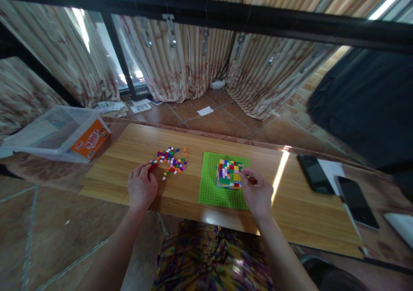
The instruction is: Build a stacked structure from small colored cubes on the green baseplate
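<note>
On the green baseplate (209, 196) sits a layered block of small multicoloured building bricks (229, 174). My right hand (260, 194) is at the block's right edge, its thumb and fingers pinched together. A few dark red and green bricks show between those fingers; how many is hidden. To the left lies a loose pile of small coloured bricks (174, 164). At the pile's left edge is my left hand (142, 188), fingers curled, with a few red and pale bricks (153, 165) at its fingertips.
Both hands work over a wooden board (300, 205) on a low table. A clear plastic box (61, 132) with an orange label stands at the left. Two dark phones (315, 173) and a white paper (332, 169) lie at the right. Curtains (193, 63) hang behind.
</note>
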`<state>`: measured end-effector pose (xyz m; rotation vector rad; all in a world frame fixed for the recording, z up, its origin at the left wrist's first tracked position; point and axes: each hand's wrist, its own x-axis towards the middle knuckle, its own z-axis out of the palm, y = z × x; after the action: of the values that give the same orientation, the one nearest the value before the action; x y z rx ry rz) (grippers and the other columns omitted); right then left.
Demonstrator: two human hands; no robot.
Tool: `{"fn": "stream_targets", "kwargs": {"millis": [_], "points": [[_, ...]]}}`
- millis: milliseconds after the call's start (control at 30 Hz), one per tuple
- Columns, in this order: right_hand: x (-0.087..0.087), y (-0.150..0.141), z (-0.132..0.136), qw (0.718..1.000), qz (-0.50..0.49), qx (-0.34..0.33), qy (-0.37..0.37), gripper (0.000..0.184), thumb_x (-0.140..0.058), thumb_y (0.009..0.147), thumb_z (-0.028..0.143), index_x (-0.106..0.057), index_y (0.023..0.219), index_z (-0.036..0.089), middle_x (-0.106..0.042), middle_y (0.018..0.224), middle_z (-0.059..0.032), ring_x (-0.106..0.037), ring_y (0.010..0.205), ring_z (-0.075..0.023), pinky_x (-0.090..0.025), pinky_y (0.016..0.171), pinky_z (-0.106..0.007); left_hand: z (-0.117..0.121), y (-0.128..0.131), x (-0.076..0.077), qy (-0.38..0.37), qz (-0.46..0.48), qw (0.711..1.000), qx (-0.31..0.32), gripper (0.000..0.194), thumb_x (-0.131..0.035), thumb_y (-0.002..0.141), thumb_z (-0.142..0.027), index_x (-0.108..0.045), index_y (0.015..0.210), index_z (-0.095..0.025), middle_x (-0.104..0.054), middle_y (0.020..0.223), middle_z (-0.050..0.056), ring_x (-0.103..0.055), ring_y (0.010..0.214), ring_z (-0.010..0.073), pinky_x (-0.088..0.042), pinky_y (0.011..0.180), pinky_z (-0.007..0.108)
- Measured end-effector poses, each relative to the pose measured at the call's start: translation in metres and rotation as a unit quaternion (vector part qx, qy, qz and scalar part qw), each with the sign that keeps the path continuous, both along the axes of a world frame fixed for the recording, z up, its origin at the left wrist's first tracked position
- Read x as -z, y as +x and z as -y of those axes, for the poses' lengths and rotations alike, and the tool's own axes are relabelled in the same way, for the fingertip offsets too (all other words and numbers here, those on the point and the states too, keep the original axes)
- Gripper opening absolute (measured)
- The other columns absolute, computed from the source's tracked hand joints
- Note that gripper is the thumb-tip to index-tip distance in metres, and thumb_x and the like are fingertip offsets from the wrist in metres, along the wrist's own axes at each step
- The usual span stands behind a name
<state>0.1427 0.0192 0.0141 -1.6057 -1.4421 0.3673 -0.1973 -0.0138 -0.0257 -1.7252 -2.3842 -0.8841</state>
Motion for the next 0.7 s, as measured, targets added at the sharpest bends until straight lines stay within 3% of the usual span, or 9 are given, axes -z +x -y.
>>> {"fn": "stream_targets", "kwargs": {"millis": [300,700], "points": [[0.0012,0.0017,0.006,0.994,0.069,-0.07,0.039,0.025,-0.052,0.094,0.03,-0.076,0.094,0.024,-0.074,0.093,-0.0062,-0.066,0.085,-0.0208,-0.051,0.078,-0.034,0.0005,0.0003,0.0,-0.004,-0.006,1.0,-0.002,0.038,-0.04,0.088,-0.022,-0.067,0.113,-0.012,-0.067,0.12,0.017,-0.058,0.115,0.0311,-0.043,0.105,0.048],[0.0076,0.0004,0.0051,0.99,0.097,-0.067,0.077,0.026,-0.052,0.095,0.028,-0.077,0.094,0.023,-0.072,0.092,-0.0064,-0.066,0.085,-0.0203,-0.053,0.08,-0.035,0.0001,-0.001,0.0029,-0.003,-0.013,1.0,-0.008,0.037,-0.042,0.088,-0.021,-0.068,0.113,-0.011,-0.068,0.12,0.017,-0.058,0.117,0.0301,-0.043,0.104,0.046]]}}
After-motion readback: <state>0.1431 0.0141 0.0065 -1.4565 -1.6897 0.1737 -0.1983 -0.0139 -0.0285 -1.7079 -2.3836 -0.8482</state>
